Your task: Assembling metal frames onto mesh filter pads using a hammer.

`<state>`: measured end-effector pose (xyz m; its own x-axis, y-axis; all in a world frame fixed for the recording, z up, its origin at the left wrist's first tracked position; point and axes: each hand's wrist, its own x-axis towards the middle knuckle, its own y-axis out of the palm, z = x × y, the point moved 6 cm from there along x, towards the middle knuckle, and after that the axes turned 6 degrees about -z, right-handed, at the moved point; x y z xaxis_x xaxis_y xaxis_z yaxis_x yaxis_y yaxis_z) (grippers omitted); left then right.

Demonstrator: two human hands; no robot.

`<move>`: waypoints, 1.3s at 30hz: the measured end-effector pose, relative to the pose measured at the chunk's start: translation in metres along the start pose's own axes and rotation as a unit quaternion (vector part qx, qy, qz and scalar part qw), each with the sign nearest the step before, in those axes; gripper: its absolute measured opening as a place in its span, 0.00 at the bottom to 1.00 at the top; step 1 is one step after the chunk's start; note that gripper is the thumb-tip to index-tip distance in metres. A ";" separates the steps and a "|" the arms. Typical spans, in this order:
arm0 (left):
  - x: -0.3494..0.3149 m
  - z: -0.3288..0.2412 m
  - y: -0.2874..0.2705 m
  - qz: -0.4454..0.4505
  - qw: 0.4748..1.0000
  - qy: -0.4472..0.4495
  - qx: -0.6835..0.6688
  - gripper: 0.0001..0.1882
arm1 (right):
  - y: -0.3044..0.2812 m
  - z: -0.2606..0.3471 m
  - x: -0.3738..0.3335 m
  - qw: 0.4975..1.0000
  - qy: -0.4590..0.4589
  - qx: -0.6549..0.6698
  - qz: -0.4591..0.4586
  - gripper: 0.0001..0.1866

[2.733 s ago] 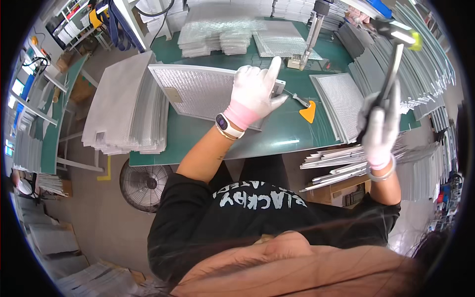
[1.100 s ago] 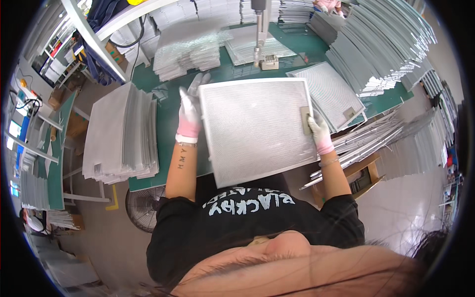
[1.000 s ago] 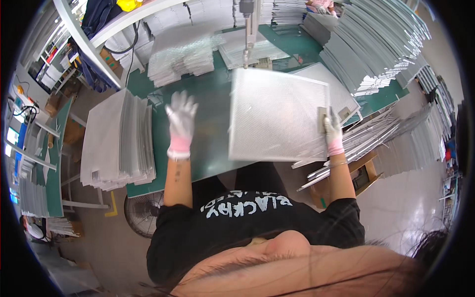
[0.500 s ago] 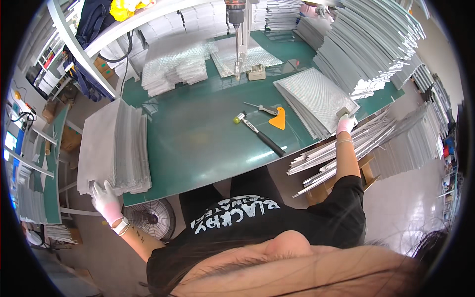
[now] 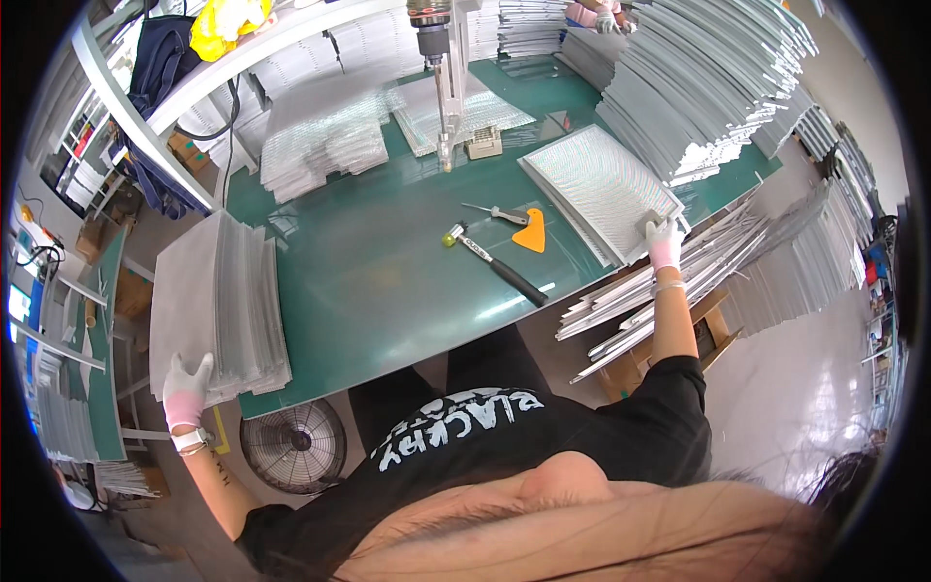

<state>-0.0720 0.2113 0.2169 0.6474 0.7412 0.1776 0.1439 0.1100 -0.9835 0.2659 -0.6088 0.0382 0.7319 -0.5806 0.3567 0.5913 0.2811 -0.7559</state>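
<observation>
A white-and-pink glove covers my left hand (image 5: 186, 390), which rests at the near edge of a tall stack of grey mesh panels (image 5: 189, 281). Its thumb and fingers are spread, with no panel lifted. At the right, my gloved right hand (image 5: 665, 242) is closed at the near corner of a smaller pile of mesh panels (image 5: 606, 184). A small grey flat piece (image 5: 648, 222) shows at its fingertips, over the top panel; its kind is unclear. Between the piles lie a hammer (image 5: 499, 265) with a black handle, a grey-handled screwdriver (image 5: 499, 212) and an orange scraper (image 5: 529, 233).
A drill-like tool (image 5: 433, 44) hangs over the green table (image 5: 388, 281), near a small beige box (image 5: 484, 144). More panel stacks (image 5: 325, 136) stand behind. A high stack (image 5: 698, 87) leans at right, above white strips (image 5: 659, 281). A floor fan (image 5: 293, 441) sits below. Another person's gloved hand (image 5: 606, 21) shows far back.
The whole view has shifted slightly. My left hand has moved along the left stack's near edge, its thumb now wide. My right hand stays at the right pile's corner with the grey piece.
</observation>
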 end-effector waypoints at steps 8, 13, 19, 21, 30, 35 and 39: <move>0.033 0.032 -0.070 0.040 0.992 0.037 -0.111 0.37 | -0.028 0.106 -0.105 0.969 -0.156 0.187 0.054 0.28; -0.037 0.031 -0.149 -0.072 0.917 0.133 -0.369 0.32 | -0.027 0.141 -0.154 0.934 -0.234 0.250 0.102 0.24; -0.151 -0.136 -0.047 -0.092 0.935 0.305 -0.158 0.41 | -0.003 0.244 -0.167 0.859 -0.312 0.384 0.134 0.20; -0.161 -0.171 0.015 -0.001 0.948 0.276 -0.159 0.38 | 0.023 0.290 -0.161 0.837 -0.337 0.402 0.156 0.17; -0.142 -0.225 0.155 0.019 0.902 0.368 -0.226 0.21 | 0.195 0.515 -0.069 0.891 -0.316 0.280 0.166 0.27; -0.090 -0.186 0.192 0.078 0.922 0.357 -0.129 0.42 | 0.190 0.576 -0.101 0.886 -0.393 0.095 0.228 0.31; -0.092 -0.184 0.204 0.046 0.956 0.264 -0.120 0.43 | 0.121 0.597 -0.089 0.772 -0.415 0.465 0.124 0.25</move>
<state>0.0355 0.0435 0.0067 0.9441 0.2950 0.1471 0.1954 -0.1412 -0.9705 0.4740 -0.0672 0.2430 0.5978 0.1607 0.7853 0.1021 0.9564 -0.2735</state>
